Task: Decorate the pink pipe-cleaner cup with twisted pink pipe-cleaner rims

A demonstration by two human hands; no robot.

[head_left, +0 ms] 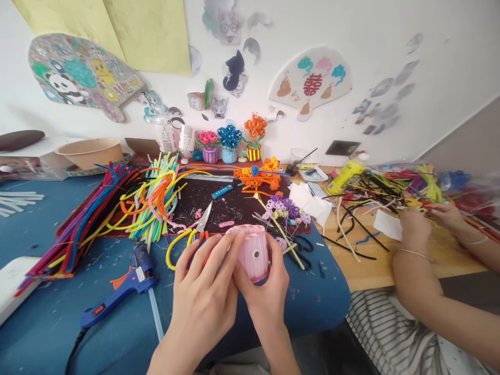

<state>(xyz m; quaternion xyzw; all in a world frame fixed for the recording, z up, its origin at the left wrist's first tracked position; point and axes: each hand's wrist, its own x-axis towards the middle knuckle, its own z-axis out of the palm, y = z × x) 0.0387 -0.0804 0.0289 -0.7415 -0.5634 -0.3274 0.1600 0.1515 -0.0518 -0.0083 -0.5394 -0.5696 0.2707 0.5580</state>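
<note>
A small pink ribbed pot [253,258] with one googly eye on its side is held up in front of me, above the blue table cover. My right hand [269,299] curls round its lower side, thumb on the left and a finger along the right. The fingers of my left hand [209,284] are bent together over the pot's left side and rim, hiding that part. Just behind the left fingers lie yellow-and-orange-handled scissors [203,217]. Left of the hands rests a blue hot glue gun [135,281] with a clear glue stick beneath it.
Bundles of colourful pipe cleaners [156,198] lie left. Purple pipe-cleaner flowers [287,208], orange ones [258,177] and black-handled scissors [304,250] are beyond. Potted flowers [229,140] stand by the wall. A co-worker's hands [416,229] work at the wooden table right.
</note>
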